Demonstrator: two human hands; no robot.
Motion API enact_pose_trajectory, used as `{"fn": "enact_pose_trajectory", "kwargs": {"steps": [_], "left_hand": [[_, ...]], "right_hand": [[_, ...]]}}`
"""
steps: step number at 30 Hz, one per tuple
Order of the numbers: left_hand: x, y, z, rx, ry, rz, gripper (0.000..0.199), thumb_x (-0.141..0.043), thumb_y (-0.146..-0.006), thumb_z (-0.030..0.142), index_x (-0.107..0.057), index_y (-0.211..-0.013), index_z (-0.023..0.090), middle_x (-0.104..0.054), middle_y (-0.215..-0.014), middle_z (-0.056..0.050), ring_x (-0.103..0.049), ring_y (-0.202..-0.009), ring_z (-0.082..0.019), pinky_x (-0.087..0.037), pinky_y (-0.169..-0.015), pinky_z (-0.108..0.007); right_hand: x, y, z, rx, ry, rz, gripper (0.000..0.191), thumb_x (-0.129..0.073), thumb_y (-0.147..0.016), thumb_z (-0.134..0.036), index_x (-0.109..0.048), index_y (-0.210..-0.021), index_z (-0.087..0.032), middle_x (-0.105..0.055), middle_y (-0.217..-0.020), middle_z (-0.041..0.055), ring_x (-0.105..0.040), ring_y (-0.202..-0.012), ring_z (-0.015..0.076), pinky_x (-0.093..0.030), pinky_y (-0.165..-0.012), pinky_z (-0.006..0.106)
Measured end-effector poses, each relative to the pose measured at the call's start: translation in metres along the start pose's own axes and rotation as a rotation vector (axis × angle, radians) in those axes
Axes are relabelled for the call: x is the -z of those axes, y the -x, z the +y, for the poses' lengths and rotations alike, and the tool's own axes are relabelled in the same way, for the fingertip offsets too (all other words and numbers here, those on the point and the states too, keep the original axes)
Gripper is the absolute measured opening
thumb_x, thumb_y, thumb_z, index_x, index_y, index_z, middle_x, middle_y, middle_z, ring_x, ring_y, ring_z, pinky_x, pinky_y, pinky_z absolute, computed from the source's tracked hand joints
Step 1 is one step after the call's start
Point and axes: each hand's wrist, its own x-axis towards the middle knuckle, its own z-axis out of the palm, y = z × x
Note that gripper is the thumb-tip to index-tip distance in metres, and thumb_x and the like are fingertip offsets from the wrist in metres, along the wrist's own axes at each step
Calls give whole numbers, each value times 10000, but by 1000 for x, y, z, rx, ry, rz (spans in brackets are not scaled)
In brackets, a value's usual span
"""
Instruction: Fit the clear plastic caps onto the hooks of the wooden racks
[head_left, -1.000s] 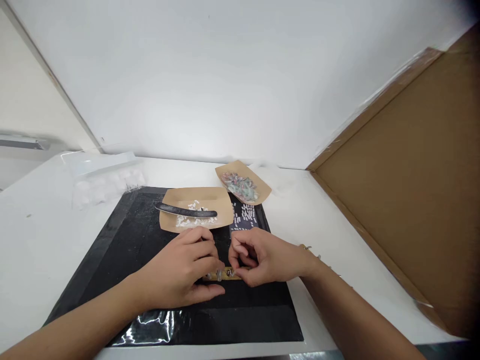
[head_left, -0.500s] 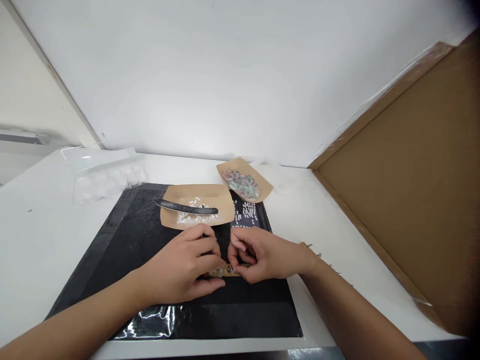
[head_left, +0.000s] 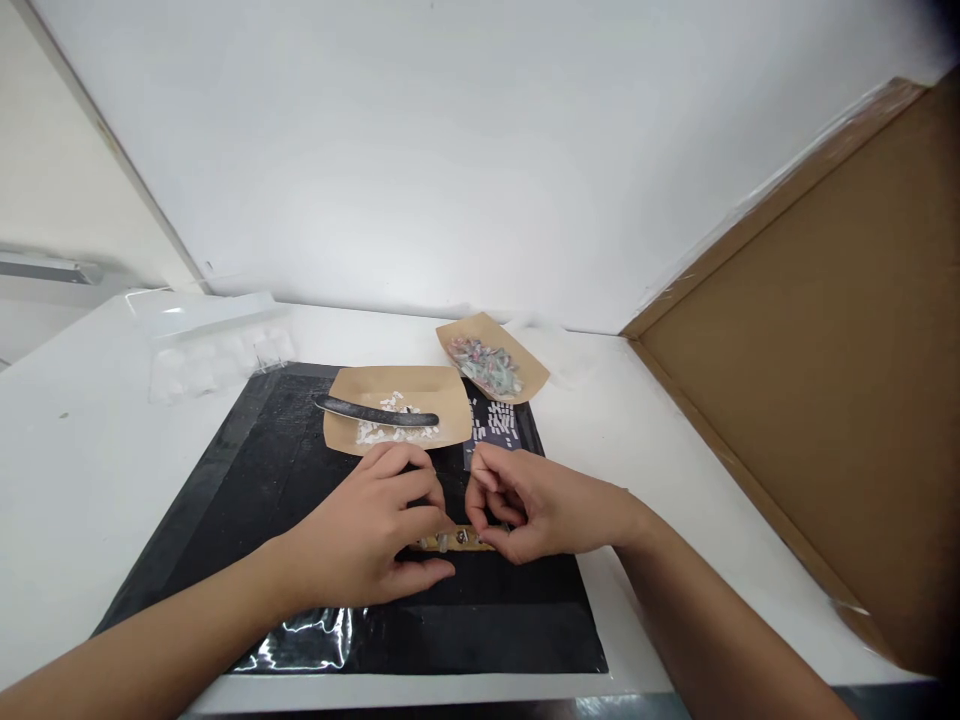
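Observation:
A narrow yellowish strip (head_left: 452,541) lies on the black mat (head_left: 247,500), with small clear and shiny pieces along its top. My left hand (head_left: 382,525) is closed over the strip's left end, its thumb on the near side and its fingers on the far side. Over the strip's right part is my right hand (head_left: 536,505), thumb and index finger pinched together and the other fingers curled. Whatever sits in that pinch is too small to make out. Both hands cover much of the strip.
Beyond my hands, a black nail file (head_left: 379,412) rests across a brown paper tray (head_left: 345,380) of small white bits. Another paper tray (head_left: 532,370) holds colourful pieces. Beside them lies a dark card (head_left: 480,455) with white tabs. Clear plastic packaging (head_left: 210,350) is at left, cardboard (head_left: 810,380) at right.
My right hand has shifted slightly right along the strip, uncovering a little more of it. My left hand stays almost where it was.

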Motion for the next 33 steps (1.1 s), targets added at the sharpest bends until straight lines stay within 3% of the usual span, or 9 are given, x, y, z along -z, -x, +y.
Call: {"fn": "enact_pose_trajectory", "kwargs": {"steps": [9,33], "left_hand": [[-4,0,-2,38,3,4,263,-799,-891,458,-735,-1018,237,-724,-1028,-41,-517,-1198,-298,-380,-1046,-466],[-4,0,-1,23,-35,-11,307,-794,-889,480,-727,-1042,223,-709,-1047,-65,-526,-1185,-305,-369,-1052,-477]], "right_hand": [[-5,-1,-11,-21,151,1,357,-650,-796,-81,-352,-891,-254,-698,-891,-58,-473,-609,75,-381,-557,229],[-1,-6,-17,-41,187,-6,351,-649,-782,-72,-367,-887,-253,-694,-881,-61,-510,-631,84,-405,-562,227]]}}
